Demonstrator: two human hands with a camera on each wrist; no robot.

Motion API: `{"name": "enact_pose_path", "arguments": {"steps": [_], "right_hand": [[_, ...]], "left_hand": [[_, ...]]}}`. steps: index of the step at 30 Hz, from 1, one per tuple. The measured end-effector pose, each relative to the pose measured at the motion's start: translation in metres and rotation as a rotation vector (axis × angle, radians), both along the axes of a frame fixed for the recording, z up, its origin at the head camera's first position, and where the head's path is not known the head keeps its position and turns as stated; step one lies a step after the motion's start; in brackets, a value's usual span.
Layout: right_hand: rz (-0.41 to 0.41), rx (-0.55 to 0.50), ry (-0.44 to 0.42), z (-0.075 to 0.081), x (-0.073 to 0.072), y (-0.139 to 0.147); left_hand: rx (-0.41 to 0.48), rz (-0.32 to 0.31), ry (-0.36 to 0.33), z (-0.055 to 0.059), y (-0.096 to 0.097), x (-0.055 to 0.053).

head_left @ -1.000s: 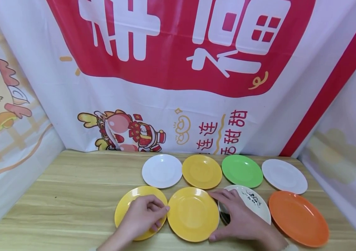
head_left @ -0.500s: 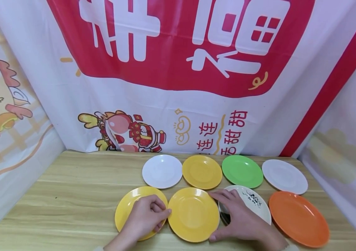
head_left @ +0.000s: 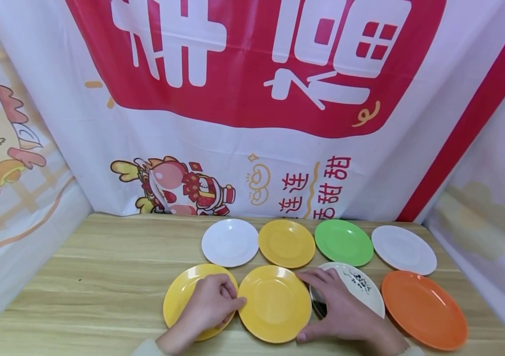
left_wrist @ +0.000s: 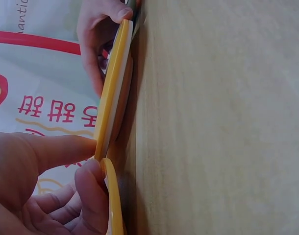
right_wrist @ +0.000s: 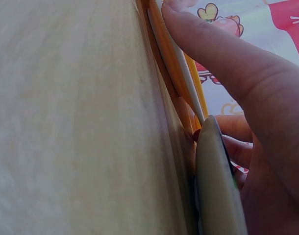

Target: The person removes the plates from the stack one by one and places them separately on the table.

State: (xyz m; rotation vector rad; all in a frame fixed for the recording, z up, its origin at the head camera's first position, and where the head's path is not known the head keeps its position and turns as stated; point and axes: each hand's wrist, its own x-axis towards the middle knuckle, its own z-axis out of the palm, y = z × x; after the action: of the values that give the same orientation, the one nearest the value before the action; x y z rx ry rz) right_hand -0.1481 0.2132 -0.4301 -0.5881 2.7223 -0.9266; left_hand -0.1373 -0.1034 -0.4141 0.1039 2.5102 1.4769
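Note:
A yellow plate (head_left: 274, 304) lies front and centre, on top of a white plate (left_wrist: 115, 98) and a further plate beneath, as both wrist views show. My left hand (head_left: 209, 304) pinches its left rim, the other fingers curled. My right hand (head_left: 339, 309) spans its right side, with thumb near the front rim and fingertips near the back rim. Under the left hand lies another yellow plate (head_left: 178, 291), partly covered. Partly hidden behind the right hand is a white plate with a dark floral print (head_left: 361, 287).
Behind these, a row holds a white plate (head_left: 230, 242), a yellow plate (head_left: 286, 243), a green plate (head_left: 343, 242) and a second white plate (head_left: 403, 249). An orange plate (head_left: 423, 309) lies front right. A printed cloth (head_left: 181, 133) hangs along the wooden table's (head_left: 114, 277) back edge.
My left hand has shifted slightly right, its fingertip now overlapping the rim of the centre yellow plate. The right hand and the plates look unchanged.

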Motion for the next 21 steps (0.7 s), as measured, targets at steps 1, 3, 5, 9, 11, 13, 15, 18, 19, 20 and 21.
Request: {"name": "enact_pose_path", "arguments": {"steps": [1,3,5,9,11,13,15,18,19,20,21], "right_hand": [[0.000,0.001,-0.001,0.0001,-0.0001,-0.0001],[0.000,0.000,-0.002,0.0001,-0.0002,-0.0004],[0.002,-0.001,0.001,0.0002,-0.0002,-0.0003],[0.004,-0.005,0.018,0.0003,0.0000,0.0002],[0.006,-0.006,0.025,0.0003,0.0001,0.0004],[0.003,-0.005,0.024,0.0002,0.0003,0.0003],[0.000,-0.005,0.020,0.0001,0.0003,0.0001],[-0.001,-0.001,0.020,-0.0001,0.0001,-0.0005],[0.000,-0.001,0.021,-0.0002,-0.0001,-0.0007],[0.000,-0.001,0.022,-0.0003,-0.0002,-0.0008],[0.001,-0.001,0.022,-0.0004,-0.0004,-0.0010]], "left_hand": [[-0.012,0.002,0.004,0.0004,0.0004,-0.0004],[-0.031,0.010,0.004,0.0013,0.0015,-0.0014],[-0.054,0.022,0.005,0.0019,0.0027,-0.0025],[-0.114,0.032,0.029,0.0031,0.0049,-0.0035],[-0.146,0.036,0.050,0.0034,0.0059,-0.0036],[-0.169,0.043,0.067,0.0039,0.0064,-0.0033],[-0.179,0.053,0.071,0.0043,0.0064,-0.0031],[-0.180,0.065,0.072,0.0049,0.0062,-0.0026],[-0.170,0.068,0.068,0.0052,0.0061,-0.0023],[-0.158,0.069,0.062,0.0052,0.0061,-0.0020],[-0.144,0.069,0.052,0.0053,0.0061,-0.0016]]}}
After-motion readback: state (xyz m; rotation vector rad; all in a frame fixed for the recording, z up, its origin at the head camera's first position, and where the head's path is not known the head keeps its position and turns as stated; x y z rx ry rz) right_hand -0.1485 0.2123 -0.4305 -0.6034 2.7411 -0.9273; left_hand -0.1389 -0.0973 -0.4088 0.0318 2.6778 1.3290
